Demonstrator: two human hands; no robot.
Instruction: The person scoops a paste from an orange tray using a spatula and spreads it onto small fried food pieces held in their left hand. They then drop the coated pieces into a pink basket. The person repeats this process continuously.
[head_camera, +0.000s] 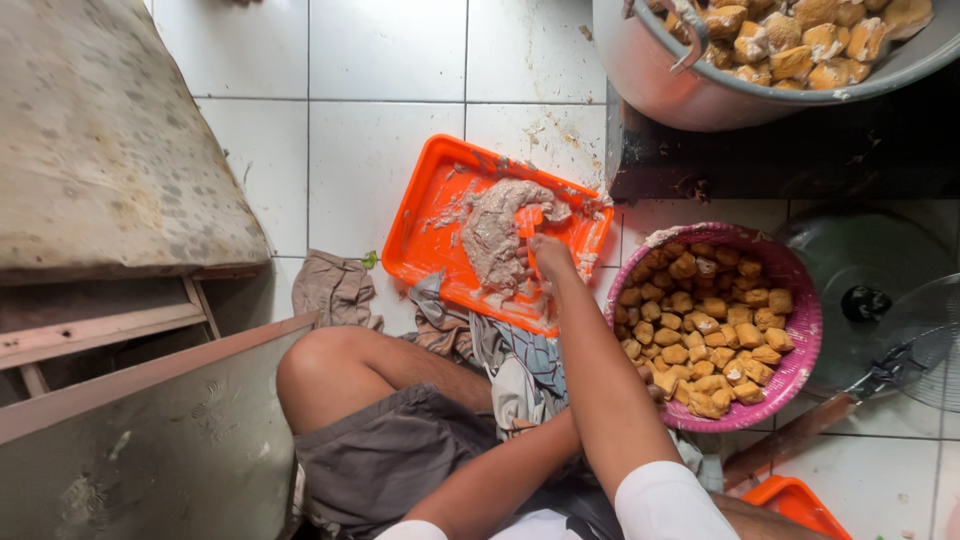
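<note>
Right arm stretched forward and slightly left from the bottom edge, elbow nearly straight, forearm bare below a white sleeve. Right hand knuckles-up over the near side of the tray, grip clamped on a small orange scraper whose blade presses into the paste. Left forearm angled across the lap towards the right elbow; left hand hidden behind the right arm, so cannot tell whether apart or together. Tray: orange plastic, rectangular with rounded corners and a raised rim, lying tilted on the white tiled floor. Paste: grey-beige, lumpy and wet, heaped in the tray's middle, with smears trailing towards the rim. Just right of the arm, a round pink basket, woven plastic, filled with golden-brown tofu cubes, puffy and wrinkled. At top right, a large grey metal pot on a dark stand, holding more fried cubes of the same kind. Crumpled cloth, brownish and patterned, bunched between tray and bent bare knee; grey shorts below. At left, a worn, stained slab on a wooden frame. At far right, a round glass lid with a black knob and part of a wire fan guard. Corner of a second orange tray near the bottom edge.
</note>
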